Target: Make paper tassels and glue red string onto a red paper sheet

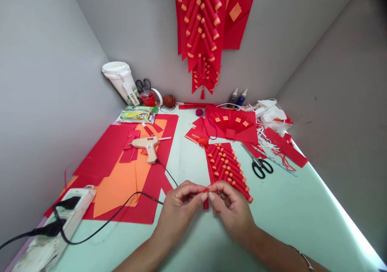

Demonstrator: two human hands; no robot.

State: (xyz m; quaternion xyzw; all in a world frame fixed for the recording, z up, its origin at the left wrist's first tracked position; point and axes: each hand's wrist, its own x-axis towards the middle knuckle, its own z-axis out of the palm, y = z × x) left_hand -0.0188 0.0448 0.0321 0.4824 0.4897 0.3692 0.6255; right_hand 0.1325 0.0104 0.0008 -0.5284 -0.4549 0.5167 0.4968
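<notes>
A small red tassel [206, 204] hangs between my hands, low in the middle of the head view. My left hand [182, 203] pinches it at the top with thumb and forefinger. Close against it, my right hand [231, 207] is closed in a pinch on red yarn at the tassel's head; its exact grip is partly hidden. Just beyond the fingers lies a red paper panel with rows of firecracker-like rolls [225, 165] tipped in orange. A ball of orange-red yarn [203, 141] rests at that panel's upper left corner.
A beige glue gun [148, 145] lies on red and orange paper sheets [121, 191] at left, its cord trailing towards my left forearm. Front left is a power strip [65, 215]. Black-handled scissors [258, 165] lie at right. Finished red firecracker decorations [201, 26] hang on the wall.
</notes>
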